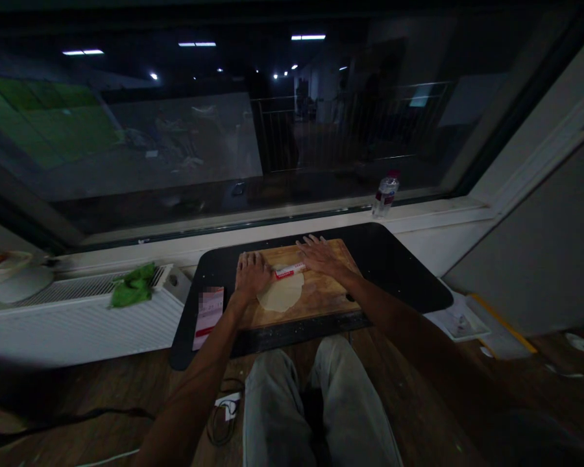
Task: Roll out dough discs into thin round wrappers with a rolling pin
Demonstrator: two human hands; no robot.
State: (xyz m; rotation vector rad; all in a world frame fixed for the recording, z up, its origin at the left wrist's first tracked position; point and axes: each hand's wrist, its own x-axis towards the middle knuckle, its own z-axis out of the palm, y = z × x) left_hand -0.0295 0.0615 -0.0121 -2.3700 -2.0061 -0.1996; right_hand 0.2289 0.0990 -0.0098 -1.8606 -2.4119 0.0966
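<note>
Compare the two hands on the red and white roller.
The left hand has its fingers bent over the end of the roller; the right hand lies flat, fingers spread. The left hand sits nearer the body, the right hand farther out. Both press the roller against the dough on the wooden board.

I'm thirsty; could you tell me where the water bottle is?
Head view: the water bottle stands on the windowsill, beyond the black table's far right corner.
</note>
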